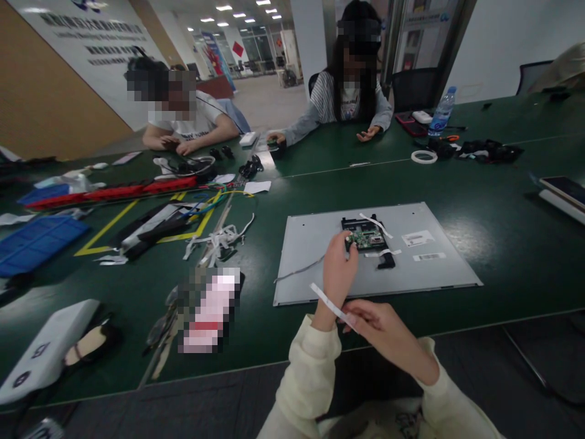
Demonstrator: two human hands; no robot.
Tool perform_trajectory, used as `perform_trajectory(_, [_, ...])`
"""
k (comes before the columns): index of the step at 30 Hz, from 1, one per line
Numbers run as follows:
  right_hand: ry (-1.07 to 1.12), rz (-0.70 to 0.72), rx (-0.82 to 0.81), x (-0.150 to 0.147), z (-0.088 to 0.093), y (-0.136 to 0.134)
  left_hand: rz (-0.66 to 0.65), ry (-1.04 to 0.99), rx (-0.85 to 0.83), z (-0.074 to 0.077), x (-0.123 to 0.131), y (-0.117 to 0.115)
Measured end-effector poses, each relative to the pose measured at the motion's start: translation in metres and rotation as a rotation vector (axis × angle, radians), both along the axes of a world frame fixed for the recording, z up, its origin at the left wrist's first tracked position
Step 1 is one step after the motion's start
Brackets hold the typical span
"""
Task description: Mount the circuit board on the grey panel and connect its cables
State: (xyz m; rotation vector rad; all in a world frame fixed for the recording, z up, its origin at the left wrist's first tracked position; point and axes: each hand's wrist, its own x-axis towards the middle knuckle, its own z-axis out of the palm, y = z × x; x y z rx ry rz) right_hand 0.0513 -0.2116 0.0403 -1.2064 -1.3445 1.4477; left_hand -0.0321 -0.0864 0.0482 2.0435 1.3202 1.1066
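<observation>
A flat grey panel (311, 244) with printed labels lies on the green table in front of me. On it rests a black plastic bracket (388, 261) with a small green circuit board (369, 237). My left hand (339, 268) reaches over the panel, thumb and fingers closed at the board's left edge. Nearer to me, my right hand (377, 323) pinches a strip of white tape (329, 302), which crosses in front of my left wrist. Another white strip (375, 224) lies across the bracket's top. A thin grey cable (301, 270) runs left from under my left hand.
Left of the panel are a tangle of white strips (222, 241) and a phone (212, 311). Farther left sit a blue tray (41, 244) and a white device (48, 350). A tape roll (424, 157) and a water bottle (442, 113) stand back right. Two people sit opposite.
</observation>
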Motion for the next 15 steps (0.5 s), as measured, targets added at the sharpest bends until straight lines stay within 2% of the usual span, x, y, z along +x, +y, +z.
perform_trajectory(5, [0.088, 0.018, -0.036, -0.01, -0.005, 0.003, -0.014, 0.289, 0.02, -0.01, -0.009, 0.004])
perform_trajectory(9, [0.204, -0.04, -0.06, -0.003, 0.003, 0.004, 0.076, 0.5, 0.004, -0.022, -0.025, 0.006])
perform_trajectory(12, [0.261, -0.118, -0.095, 0.005, 0.012, 0.011, 0.127, 0.566, -0.007, -0.024, -0.038, 0.007])
perform_trajectory(15, [0.307, -0.254, -0.107, 0.013, 0.017, 0.026, 0.145, 0.597, -0.01, -0.019, -0.05, 0.008])
